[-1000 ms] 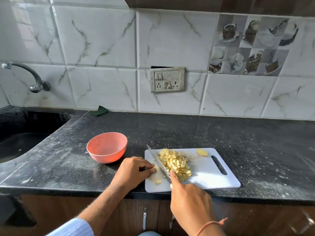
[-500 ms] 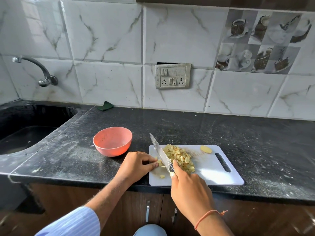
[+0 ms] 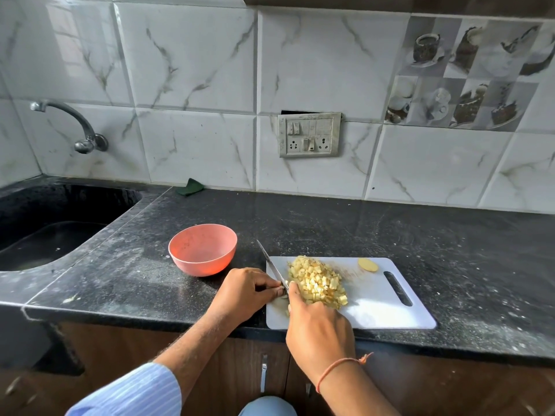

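A white cutting board (image 3: 375,310) lies near the counter's front edge. On it sits a heap of small yellow diced pieces (image 3: 316,280), with one rounded slice (image 3: 367,264) apart at the board's far side. My right hand (image 3: 318,325) grips a knife (image 3: 271,264) whose blade points away and left, along the left side of the heap. My left hand (image 3: 246,291) has its fingers curled at the board's left edge, fingertips beside the blade; what they hold down is hidden. An empty pink bowl (image 3: 202,249) stands left of the board.
The black speckled counter (image 3: 420,235) runs to a tiled wall with a switch panel (image 3: 309,135). A black sink (image 3: 51,223) with a tap (image 3: 81,127) lies at the left. A green scrap (image 3: 189,187) rests by the wall. Cabinet doors (image 3: 264,376) sit below.
The knife has shifted slightly along the left of the heap, its tip still raised over the board's far edge. My left hand's fingers have closed in nearer the blade. The camera has moved closer.
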Tool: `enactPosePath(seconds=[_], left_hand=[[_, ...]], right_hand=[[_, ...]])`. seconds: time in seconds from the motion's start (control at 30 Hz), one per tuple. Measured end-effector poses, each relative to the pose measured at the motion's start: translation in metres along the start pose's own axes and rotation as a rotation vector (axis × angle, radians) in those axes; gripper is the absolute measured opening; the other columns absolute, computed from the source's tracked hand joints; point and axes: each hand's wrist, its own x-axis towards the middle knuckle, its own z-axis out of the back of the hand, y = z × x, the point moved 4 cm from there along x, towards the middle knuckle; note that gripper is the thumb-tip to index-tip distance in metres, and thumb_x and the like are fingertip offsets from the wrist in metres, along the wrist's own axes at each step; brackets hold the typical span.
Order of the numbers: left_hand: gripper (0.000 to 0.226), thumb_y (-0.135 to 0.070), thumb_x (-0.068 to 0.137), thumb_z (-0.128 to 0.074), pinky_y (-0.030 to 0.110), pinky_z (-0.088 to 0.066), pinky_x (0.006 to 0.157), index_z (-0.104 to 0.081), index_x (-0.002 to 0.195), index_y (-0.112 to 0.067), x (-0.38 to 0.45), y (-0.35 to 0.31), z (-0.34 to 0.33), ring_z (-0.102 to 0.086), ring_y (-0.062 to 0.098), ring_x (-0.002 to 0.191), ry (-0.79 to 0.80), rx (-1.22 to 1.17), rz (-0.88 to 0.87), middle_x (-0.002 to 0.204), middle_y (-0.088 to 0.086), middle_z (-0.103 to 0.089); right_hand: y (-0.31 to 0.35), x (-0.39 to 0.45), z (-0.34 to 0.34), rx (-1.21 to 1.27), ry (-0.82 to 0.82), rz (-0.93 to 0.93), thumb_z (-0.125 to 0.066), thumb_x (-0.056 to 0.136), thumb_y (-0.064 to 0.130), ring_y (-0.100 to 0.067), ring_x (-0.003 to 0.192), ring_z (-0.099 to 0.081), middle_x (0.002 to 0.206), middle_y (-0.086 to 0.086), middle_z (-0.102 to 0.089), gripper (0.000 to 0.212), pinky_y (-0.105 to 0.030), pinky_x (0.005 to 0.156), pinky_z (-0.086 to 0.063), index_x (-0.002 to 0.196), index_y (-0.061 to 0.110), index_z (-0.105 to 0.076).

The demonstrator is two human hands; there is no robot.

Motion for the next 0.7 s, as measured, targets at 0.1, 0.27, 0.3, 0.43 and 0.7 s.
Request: enactPosePath(seconds=[0.1,0.27,0.3,0.43,0.7], left_hand=[[0.013,-0.042,0.085,-0.087,0.027,-0.057,0.078,-0.085,0.097,-0.04,0.0,0.0,0.0,-0.07,0.002,0.09,-0.01,0.059,-0.037,0.09,-0.026,-0.076],[0.017,-0.043,0.087,-0.085,0.031,-0.055,0.079,-0.085,0.103,-0.037,0.006,-0.005,-0.003,-0.062,0.005,0.088,-0.026,0.168,-0.156,0.09,-0.023,-0.076],[0.018,-0.043,0.087,-0.084,0.031,-0.056,0.079,-0.085,0.104,-0.036,0.006,-0.007,-0.005,-0.062,0.005,0.088,-0.021,0.186,-0.188,0.092,-0.023,-0.076],[0.018,-0.045,0.092,-0.079,0.025,-0.055,0.083,-0.085,0.106,-0.036,0.002,-0.014,-0.001,-0.061,0.0,0.098,-0.051,0.191,-0.212,0.096,-0.03,-0.075],[0.01,-0.033,0.096,-0.076,0.028,-0.057,0.088,-0.085,0.101,-0.034,-0.005,-0.004,0.008,-0.066,-0.005,0.102,-0.097,0.066,-0.014,0.099,-0.033,-0.075]], right_hand=[[-0.011,-0.013,0.001,-0.03,-0.005,0.027,-0.035,0.109,0.02,-0.028,0.093,-0.07,0.109,-0.009,-0.071,0.066,-0.041,0.079,-0.056,0.166,0.031,-0.006],[-0.036,-0.014,0.003,0.082,-0.05,-0.005,-0.036,0.111,0.037,-0.02,0.083,-0.069,0.094,-0.001,-0.073,0.055,-0.035,0.072,-0.057,0.164,0.035,-0.022],[-0.039,-0.012,0.003,0.133,-0.053,-0.022,-0.036,0.111,0.039,-0.02,0.087,-0.069,0.098,-0.001,-0.074,0.053,-0.035,0.073,-0.055,0.163,0.035,-0.026],[-0.044,-0.004,0.001,0.284,-0.035,-0.073,-0.039,0.11,0.042,-0.027,0.115,-0.066,0.125,-0.003,-0.073,0.053,-0.04,0.089,-0.053,0.162,0.037,-0.032],[-0.047,-0.001,0.006,0.338,-0.019,-0.106,-0.039,0.11,0.044,-0.025,0.113,-0.065,0.127,0.0,-0.072,0.053,-0.037,0.087,-0.05,0.162,0.041,-0.03]])
